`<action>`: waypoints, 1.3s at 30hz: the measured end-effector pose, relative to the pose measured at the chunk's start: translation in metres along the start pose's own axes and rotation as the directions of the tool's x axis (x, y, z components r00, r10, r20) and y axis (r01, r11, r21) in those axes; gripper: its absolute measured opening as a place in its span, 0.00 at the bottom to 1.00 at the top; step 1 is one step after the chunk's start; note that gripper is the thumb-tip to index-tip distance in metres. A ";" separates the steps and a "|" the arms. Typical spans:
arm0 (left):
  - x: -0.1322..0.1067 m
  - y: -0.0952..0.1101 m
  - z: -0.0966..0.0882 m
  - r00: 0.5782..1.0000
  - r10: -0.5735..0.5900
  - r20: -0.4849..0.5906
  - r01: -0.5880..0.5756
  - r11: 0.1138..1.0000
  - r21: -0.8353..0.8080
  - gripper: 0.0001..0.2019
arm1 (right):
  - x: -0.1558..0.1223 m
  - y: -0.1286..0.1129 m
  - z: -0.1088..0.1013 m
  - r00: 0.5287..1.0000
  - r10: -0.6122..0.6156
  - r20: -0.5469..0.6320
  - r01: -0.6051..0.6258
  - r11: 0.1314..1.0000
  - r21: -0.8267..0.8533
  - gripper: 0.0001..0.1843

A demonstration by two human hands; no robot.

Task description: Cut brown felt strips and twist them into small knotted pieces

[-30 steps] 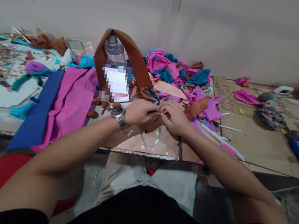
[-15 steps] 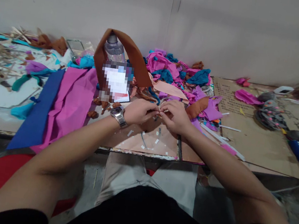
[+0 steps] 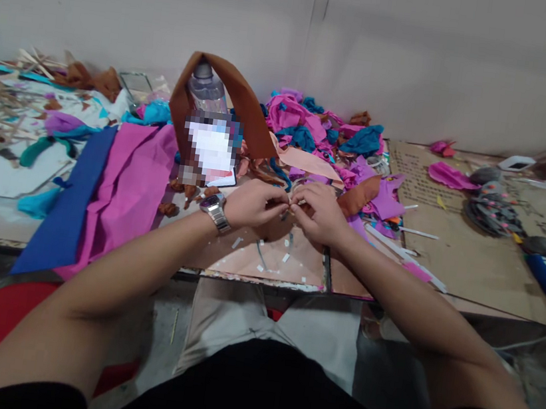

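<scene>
My left hand [image 3: 259, 203] and my right hand [image 3: 319, 212] meet fingertip to fingertip over the front of the table. Both are closed in a pinch, and whatever lies between the fingers is too small and hidden to name. A wristwatch [image 3: 215, 210] with a metal band is on my left wrist. Just behind the hands lies a strip of peach crepe paper [image 3: 311, 162]. A brown piece of crepe paper [image 3: 359, 196] sits beside my right hand. Small twisted brown paper pieces [image 3: 169, 209] rest left of my left hand. White scraps [image 3: 286, 258] dot the tabletop below.
A long brown strip [image 3: 248, 104] loops over a clear bottle [image 3: 209, 89], with a phone [image 3: 212, 149] leaning in front. Blue [image 3: 70, 198] and pink paper sheets [image 3: 130, 179] overhang the table's left edge. Crumpled paper [image 3: 299, 117] is heaped behind. Cardboard [image 3: 432, 219] covers the right side.
The fingertips have parted very slightly, my left hand shifting a little left. Everything else stays about where it was.
</scene>
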State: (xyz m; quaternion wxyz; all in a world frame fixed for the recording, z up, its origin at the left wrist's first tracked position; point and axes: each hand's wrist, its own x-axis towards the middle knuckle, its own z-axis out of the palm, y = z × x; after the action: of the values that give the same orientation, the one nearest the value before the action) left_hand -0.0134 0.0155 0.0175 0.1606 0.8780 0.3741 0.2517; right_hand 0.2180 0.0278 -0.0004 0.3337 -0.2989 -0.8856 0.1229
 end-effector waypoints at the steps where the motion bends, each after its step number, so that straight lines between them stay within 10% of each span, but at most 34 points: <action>1: 0.000 0.000 0.000 1.000 -0.004 0.000 0.004 1.000 -0.006 0.12 | 0.000 0.001 -0.001 1.000 -0.001 -0.001 0.001 1.000 -0.002 0.04; 39: 0.001 -0.005 -0.004 0.991 -0.132 0.022 0.133 0.964 -0.229 0.11 | 0.001 0.006 -0.005 0.987 0.002 -0.161 0.002 1.000 0.024 0.10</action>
State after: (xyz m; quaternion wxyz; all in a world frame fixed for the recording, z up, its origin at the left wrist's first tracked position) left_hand -0.0179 0.0203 0.0192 0.2788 0.8275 0.3997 0.2790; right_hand 0.2231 0.0331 0.0011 0.4078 -0.3038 -0.8542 0.1089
